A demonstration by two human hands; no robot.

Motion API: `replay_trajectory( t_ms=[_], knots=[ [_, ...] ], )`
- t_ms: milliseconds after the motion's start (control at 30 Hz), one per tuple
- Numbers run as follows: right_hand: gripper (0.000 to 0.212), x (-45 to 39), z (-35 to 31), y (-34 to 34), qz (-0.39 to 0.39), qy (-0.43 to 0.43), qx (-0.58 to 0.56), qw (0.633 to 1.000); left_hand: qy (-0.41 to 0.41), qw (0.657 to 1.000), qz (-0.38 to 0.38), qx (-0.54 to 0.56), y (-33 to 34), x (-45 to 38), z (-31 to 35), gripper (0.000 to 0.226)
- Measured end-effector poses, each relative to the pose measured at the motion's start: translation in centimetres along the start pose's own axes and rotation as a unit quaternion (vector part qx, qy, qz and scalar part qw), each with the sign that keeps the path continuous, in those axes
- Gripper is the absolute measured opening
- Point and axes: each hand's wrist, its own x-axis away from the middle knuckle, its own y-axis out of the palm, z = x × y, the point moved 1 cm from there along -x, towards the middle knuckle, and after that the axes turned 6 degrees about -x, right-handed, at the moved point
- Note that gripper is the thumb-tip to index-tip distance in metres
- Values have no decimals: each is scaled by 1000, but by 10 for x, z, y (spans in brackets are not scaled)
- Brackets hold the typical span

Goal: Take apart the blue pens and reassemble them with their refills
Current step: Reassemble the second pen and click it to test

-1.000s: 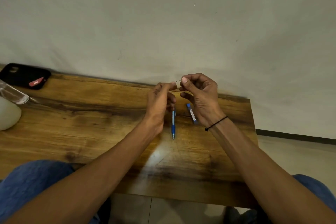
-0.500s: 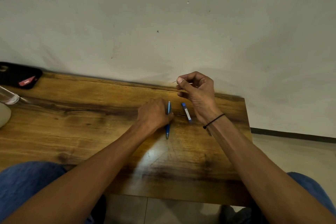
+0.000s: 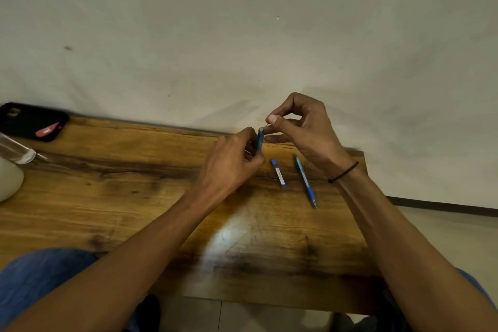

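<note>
My left hand (image 3: 231, 162) grips a blue pen (image 3: 260, 139) and holds it upright above the wooden table (image 3: 134, 197). Its top end meets the fingertips of my right hand (image 3: 301, 129), which pinches a thin refill (image 3: 266, 124) that is barely visible. A second blue pen (image 3: 305, 182) lies on the table just below my right wrist, tip toward me. Between the two pens lies a small blue and white refill case (image 3: 279, 174).
A black phone case (image 3: 29, 121) with a red tag lies at the table's far left corner. A clear bottle (image 3: 16, 152) and a white rounded object (image 3: 8, 183) sit at the left edge. The wall runs right behind the table.
My left hand dropped to the table, took hold of the blue pen and raised it to my right hand's fingertips. The right hand kept its pinch.
</note>
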Motion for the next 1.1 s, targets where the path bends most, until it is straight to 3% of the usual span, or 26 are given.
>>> replay_trajectory(
  t_ms=[233,1100],
  knots=[
    [10,2,-4,-3,-12,-17,73,997,28,999,2,-21,1,0,-1,17],
    [8,1,-5,4,-21,-27,170,985,44,998,-3,-49,-6,3,1,21]
  ],
)
